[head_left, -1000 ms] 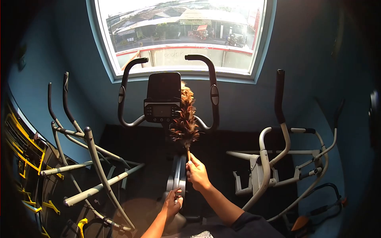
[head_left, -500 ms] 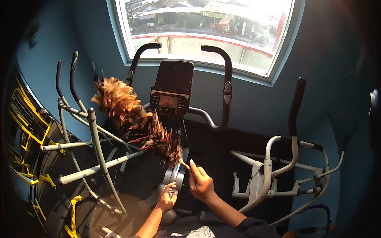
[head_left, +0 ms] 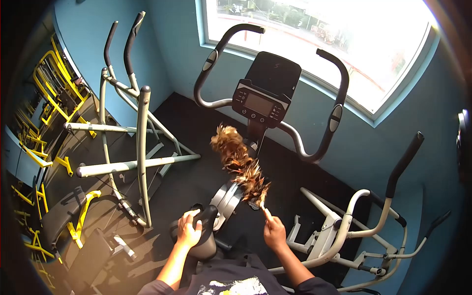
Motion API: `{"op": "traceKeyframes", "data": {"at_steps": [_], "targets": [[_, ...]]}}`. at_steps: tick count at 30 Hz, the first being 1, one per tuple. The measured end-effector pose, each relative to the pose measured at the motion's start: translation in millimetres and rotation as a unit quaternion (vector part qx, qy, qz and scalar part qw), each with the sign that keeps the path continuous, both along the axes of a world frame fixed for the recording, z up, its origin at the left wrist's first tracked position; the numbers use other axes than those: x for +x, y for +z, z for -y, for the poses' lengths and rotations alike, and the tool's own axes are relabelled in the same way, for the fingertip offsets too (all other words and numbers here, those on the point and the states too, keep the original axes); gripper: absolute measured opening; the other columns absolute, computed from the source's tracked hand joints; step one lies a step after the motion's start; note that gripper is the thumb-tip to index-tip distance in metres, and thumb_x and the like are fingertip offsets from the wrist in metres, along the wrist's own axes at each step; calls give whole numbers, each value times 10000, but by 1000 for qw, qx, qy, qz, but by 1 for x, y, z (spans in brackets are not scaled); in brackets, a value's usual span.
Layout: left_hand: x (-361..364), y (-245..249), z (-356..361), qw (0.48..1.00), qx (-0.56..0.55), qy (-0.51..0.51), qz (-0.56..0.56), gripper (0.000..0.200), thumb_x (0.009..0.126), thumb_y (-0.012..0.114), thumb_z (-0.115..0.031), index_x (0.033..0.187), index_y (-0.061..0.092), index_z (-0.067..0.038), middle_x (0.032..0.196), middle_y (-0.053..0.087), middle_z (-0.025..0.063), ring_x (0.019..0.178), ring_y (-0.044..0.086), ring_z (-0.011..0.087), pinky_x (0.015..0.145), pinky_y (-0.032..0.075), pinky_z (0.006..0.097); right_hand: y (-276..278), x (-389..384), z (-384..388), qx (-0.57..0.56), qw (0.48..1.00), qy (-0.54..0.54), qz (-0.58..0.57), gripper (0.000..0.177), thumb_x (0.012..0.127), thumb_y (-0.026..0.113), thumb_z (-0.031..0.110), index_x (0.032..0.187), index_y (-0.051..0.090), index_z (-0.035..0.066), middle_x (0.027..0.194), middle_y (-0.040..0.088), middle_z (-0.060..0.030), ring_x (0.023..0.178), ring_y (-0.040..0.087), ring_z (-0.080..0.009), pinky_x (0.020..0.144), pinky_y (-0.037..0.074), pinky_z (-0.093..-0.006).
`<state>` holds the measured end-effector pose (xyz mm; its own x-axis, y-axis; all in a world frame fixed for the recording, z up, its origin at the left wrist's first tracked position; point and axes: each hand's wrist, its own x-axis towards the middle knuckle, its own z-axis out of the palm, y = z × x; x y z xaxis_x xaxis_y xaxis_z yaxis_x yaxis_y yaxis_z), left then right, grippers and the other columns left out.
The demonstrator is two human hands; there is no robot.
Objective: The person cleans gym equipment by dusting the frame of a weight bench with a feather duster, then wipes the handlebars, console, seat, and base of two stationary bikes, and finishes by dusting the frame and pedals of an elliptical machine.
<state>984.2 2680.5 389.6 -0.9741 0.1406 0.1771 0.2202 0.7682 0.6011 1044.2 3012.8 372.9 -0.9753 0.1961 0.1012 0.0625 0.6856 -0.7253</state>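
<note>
My right hand point(head_left: 274, 230) grips the handle of a feather duster point(head_left: 238, 160) with brown and tan feathers. The duster points forward and a little left, its feathers overlapping the frame of an exercise bike point(head_left: 223, 206) below the console point(head_left: 259, 102). Over the left side of the bike's dark seat point(head_left: 207, 228) is my left hand point(head_left: 189, 230), thumb and fingers apart and nothing held.
Curved bike handlebars point(head_left: 336, 118) rise before a bright window point(head_left: 319, 34). Grey-white exercise machines stand on the left point(head_left: 142, 157) and right point(head_left: 339, 226). Yellow-framed equipment point(head_left: 83, 216) and a mirror are at far left. Black matting point(head_left: 182, 118) covers the floor.
The view has turned and tipped down. The duster has swung lower and now points more forward; my left hand has moved left, away from my right hand, to the seat, its fingers opening.
</note>
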Motion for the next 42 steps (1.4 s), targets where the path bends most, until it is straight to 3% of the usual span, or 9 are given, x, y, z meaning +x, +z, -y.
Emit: {"op": "traceKeyframes", "data": {"at_steps": [5, 7, 19, 24, 27, 31, 35, 38, 42], "targets": [[-12, -18, 8, 997, 40, -38, -48, 469, 852, 642, -121, 1312, 549, -121, 1235, 600, 126, 1174, 568, 324, 1014, 414, 472, 52, -103, -41, 221, 959, 1, -178, 672, 817, 582, -68, 1450, 500, 140, 966, 597, -134, 761, 651, -338, 630, 551, -408], [-20, -21, 4, 997, 57, -51, -20, 446, 864, 632, -150, 1302, 560, -116, 1238, 602, 125, 1177, 569, 320, 1016, 413, 473, 37, -123, -31, 260, 960, 14, -107, 714, 824, 580, -75, 1494, 431, 122, 927, 554, -136, 705, 622, -331, 593, 539, -402], [-29, -69, 11, 995, 79, -42, 37, 366, 884, 641, -260, 1220, 576, -133, 1228, 599, 89, 1160, 578, 294, 983, 435, 447, -16, -93, 96, 136, 984, -14, -115, 742, 830, 479, -120, 1537, 356, 68, 855, 527, -142, 726, 543, -295, 688, 484, -396], [-31, -68, 14, 996, 87, -23, 24, 363, 883, 645, -284, 1196, 592, -109, 1130, 600, 95, 1075, 600, 297, 954, 447, 454, -102, -32, 90, 172, 981, -9, 93, 644, 860, 533, -36, 1483, 444, 96, 843, 554, -199, 748, 595, -371, 701, 502, -461], [-35, -65, 18, 994, 100, -22, 31, 372, 875, 653, -286, 1193, 590, -104, 1132, 605, 99, 1077, 603, 298, 960, 447, 447, -90, -53, 98, 182, 977, -61, 91, 639, 863, 529, -52, 1468, 491, 149, 845, 569, -169, 748, 594, -328, 720, 503, -430], [-36, -65, 15, 998, 64, -21, 11, 363, 869, 654, -278, 1183, 603, -104, 1137, 621, 97, 1064, 613, 284, 962, 440, 445, -52, -115, 101, 121, 986, -45, -104, 730, 811, 439, -148, 1517, 386, 35, 895, 501, -122, 793, 536, -247, 755, 473, -330], [-40, -58, 11, 998, 52, -2, 23, 367, 858, 662, -284, 1173, 614, -102, 1119, 633, 88, 1046, 617, 269, 955, 440, 436, -104, -144, 93, 124, 990, -60, 0, 662, 867, 459, -76, 1512, 381, 49, 943, 550, -198, 813, 588, -366, 739, 506, -438], [-41, -55, 10, 999, 37, 17, 31, 368, 838, 679, -311, 1143, 635, -109, 1110, 642, 75, 1036, 616, 255, 940, 443, 425, -155, -170, 74, 111, 962, -71, 239, 594, 858, 472, 7, 1451, 459, 13, 883, 589, -229, 816, 610, -407, 776, 513, -454], [-42, -54, 6, 998, 13, 33, 43, 406, 794, 694, -314, 1145, 633, -118, 1116, 646, 79, 1046, 615, 280, 950, 444, 435, -166, -200, 77, 124, 988, -69, 68, 568, 926, 512, 29, 1484, 407, 18, 899, 558, -214, 800, 585, -372, 752, 486, -461]]}}
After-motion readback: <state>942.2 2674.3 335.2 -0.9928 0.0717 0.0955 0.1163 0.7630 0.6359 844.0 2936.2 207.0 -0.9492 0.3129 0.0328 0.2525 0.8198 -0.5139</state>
